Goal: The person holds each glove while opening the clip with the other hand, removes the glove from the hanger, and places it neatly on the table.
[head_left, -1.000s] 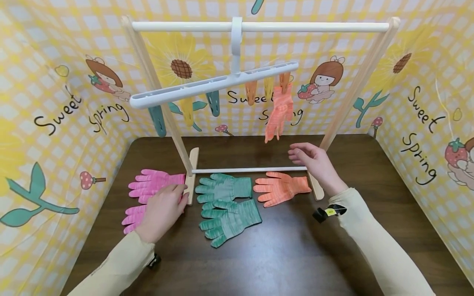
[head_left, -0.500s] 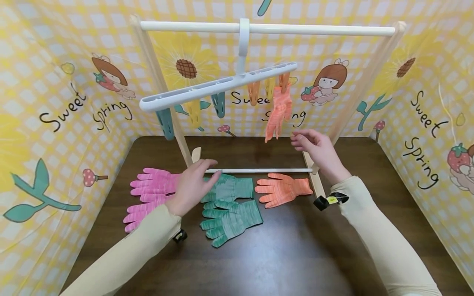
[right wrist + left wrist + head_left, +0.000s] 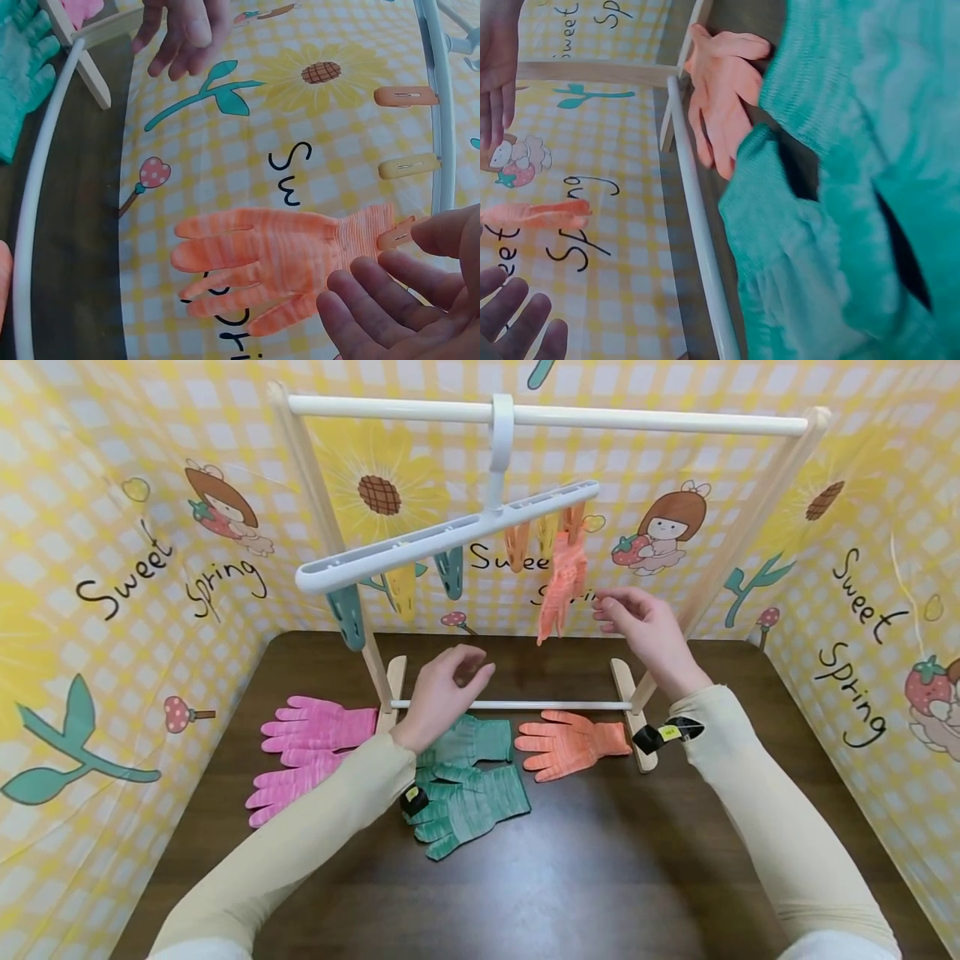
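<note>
An orange glove (image 3: 564, 581) hangs by its cuff from an orange clip (image 3: 397, 234) near the right end of a pale blue hanger (image 3: 442, 531). My right hand (image 3: 647, 631) is just right of that glove, holding nothing; in the right wrist view its loosely bent fingers (image 3: 375, 304) overlap the cuff area. Raised above the upper green glove (image 3: 487, 739), my left hand (image 3: 442, 693) has relaxed fingers and holds nothing. A lower green glove (image 3: 480, 806) lies in front. Two pink gloves (image 3: 318, 727) lie at left, partly behind my left sleeve. Another orange glove (image 3: 573, 745) lies flat at right.
A wooden rack with a white top rail (image 3: 652, 418) carries the hanger; its lower white rod (image 3: 555, 704) runs behind the gloves. Several other clips, such as a teal clip (image 3: 347, 617) and a yellow clip (image 3: 401, 589), hang along the hanger. Patterned cloth walls surround the dark table (image 3: 570, 877).
My left hand has moved from over the pink gloves, right and up, to above the green ones. My right hand has risen beside the hanging orange glove. The hanger has turned slightly.
</note>
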The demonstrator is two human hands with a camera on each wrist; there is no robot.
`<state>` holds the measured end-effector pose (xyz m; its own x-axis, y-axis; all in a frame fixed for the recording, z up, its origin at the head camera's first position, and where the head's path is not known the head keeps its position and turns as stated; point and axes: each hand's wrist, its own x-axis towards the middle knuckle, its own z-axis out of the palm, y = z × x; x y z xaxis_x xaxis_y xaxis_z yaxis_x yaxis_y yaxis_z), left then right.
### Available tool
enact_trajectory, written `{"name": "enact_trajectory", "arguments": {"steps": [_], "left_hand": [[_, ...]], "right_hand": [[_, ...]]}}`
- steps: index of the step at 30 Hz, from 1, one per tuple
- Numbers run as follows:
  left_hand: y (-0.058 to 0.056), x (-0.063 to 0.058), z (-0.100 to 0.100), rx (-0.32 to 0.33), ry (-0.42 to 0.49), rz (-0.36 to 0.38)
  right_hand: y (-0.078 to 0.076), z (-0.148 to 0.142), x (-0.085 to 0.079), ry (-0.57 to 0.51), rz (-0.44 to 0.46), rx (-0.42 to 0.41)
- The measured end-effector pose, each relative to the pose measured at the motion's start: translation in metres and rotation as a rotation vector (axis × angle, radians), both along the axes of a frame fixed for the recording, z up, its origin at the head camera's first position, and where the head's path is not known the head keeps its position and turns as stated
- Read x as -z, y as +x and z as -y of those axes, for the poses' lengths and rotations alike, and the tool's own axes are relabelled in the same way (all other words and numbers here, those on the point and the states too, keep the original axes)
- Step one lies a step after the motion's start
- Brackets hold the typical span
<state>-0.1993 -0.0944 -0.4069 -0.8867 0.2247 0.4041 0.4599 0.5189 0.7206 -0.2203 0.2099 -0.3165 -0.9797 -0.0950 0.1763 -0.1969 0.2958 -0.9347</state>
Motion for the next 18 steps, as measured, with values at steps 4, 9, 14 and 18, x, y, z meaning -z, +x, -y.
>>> {"name": "enact_trajectory", "arguments": {"steps": [4,9,14,18], "left_hand": [[-0.009,-0.003,-0.010,0.002,0.043,-0.001],[-0.020,-0.011,-0.024,-0.001,0.068,0.011],[-0.034,-0.023,-0.038,0.020,0.105,0.054],[-0.046,-0.033,-0.048,0.027,0.137,0.086]], "right_hand": [[-0.004,0.001,-0.006,0.013,-0.006,-0.001],[-0.007,0.002,-0.017,0.026,-0.029,-0.010],[-0.011,0.004,-0.025,0.025,-0.042,0.023],[-0.017,0.007,-0.030,0.022,-0.067,0.038]]}}
